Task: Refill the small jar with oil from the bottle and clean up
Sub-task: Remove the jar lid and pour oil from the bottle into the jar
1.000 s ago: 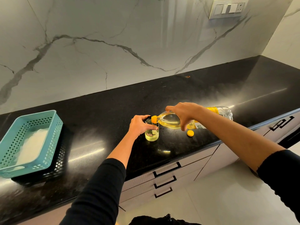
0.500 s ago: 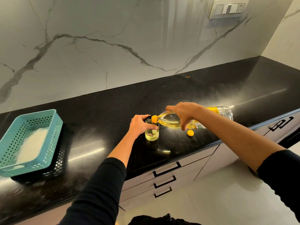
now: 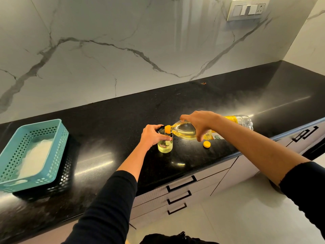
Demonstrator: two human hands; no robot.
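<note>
A small glass jar (image 3: 165, 146) stands on the black counter (image 3: 105, 138), holding yellow oil in its lower part. My left hand (image 3: 152, 135) grips the jar near its rim. My right hand (image 3: 197, 123) grips a clear plastic oil bottle (image 3: 186, 132), tipped almost flat with its yellow neck over the jar's mouth and its base pointing right. The bottle's yellow cap (image 3: 206, 144) lies on the counter just right of the jar. Something dark sits just behind the jar's rim, mostly hidden by my left hand.
A teal perforated basket (image 3: 58, 147) with a white cloth inside sits at the counter's left. Drawers with black handles (image 3: 181, 184) run below the front edge. A switch plate (image 3: 248, 8) is on the marble wall.
</note>
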